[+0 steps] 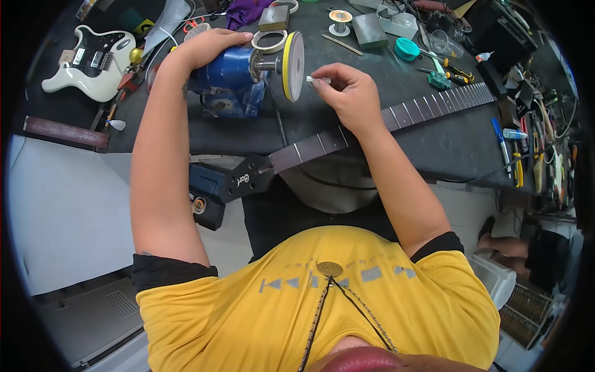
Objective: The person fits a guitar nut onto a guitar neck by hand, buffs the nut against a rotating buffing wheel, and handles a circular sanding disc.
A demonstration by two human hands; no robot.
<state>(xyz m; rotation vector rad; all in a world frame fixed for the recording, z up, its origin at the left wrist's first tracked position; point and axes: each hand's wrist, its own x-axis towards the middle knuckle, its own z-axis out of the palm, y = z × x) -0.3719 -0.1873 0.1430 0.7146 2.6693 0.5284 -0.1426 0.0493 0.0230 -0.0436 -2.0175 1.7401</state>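
L hand: (218, 44) approx 11 o'clock from view centre, palm down atop blue motor (226, 77); far fingers hidden, can't tell if gripping
R hand: (352, 93) 1 o'clock, thumb + fingers pinched narrow on small white piece (317, 79)
White pc: approx 12 o'clock, R fingertips, right beside disc face; contact w/ disc hard to tell
Disc: yellow-rimmed disc (294, 66), 12 o'clock, on edge, on motor shaft (269, 65); shaft pts to 3 o'clock
Neck: guitar neck (427, 111) slants across bench (427, 155) twd 2 o'clock, passing under R wrist; headstock (243, 177) btwn 9 & 10, past bench's near edge
Guitar body: white guitar body (87, 65), 10 o'clock, well apart from hands
Back of bench: tape ring (269, 41) near disc, 12 o'clock; solder spool (340, 23) btwn 12 & 1; grey block (370, 31) + teal roll (406, 49), 1 o'clock
R side: blue pen (501, 146) btwn 2 & 3; yellow cutter (518, 167), 3 o'clock
Lower: yellow shirt (248, 310), 6 o'clock; another person's leg (509, 246), btwn 3 & 4, off bench
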